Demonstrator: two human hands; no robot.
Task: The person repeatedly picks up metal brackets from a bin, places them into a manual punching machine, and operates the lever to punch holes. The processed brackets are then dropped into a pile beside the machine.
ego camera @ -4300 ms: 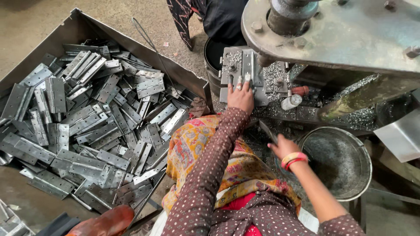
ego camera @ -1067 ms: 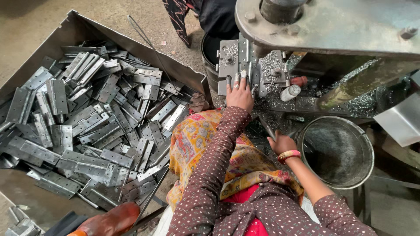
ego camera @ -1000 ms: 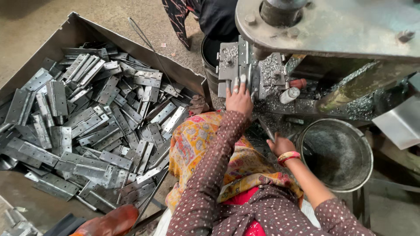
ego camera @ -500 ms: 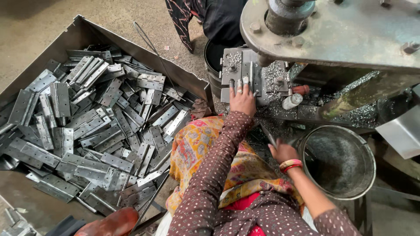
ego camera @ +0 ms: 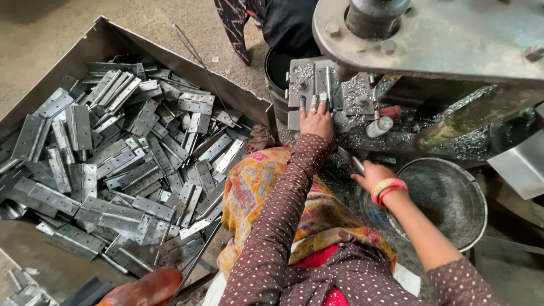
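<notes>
My left hand [ego camera: 317, 120] rests fingers-forward on a grey metal hinge plate [ego camera: 313, 85] lying on the bed of a press machine [ego camera: 430, 39], pressing it flat. Metal shavings [ego camera: 358, 90] cover the bed around it. My right hand [ego camera: 369, 174], with red and gold bangles on the wrist, is closed on a thin metal piece [ego camera: 351, 160] near my lap, beside the rim of a round metal basin [ego camera: 447, 198]. My sleeves are brown with white dots.
A large sheet-metal tray [ego camera: 102, 39] at left holds several loose steel hinges [ego camera: 113, 158]. A yellow patterned cloth [ego camera: 255, 187] lies over my lap. Another person's dark clothing [ego camera: 283, 22] shows behind the press. A brown shoe [ego camera: 141, 289] is at bottom left.
My left hand has stayed on the hinge plate on the press bed. My right hand has shifted slightly by the basin. The view has moved a little.
</notes>
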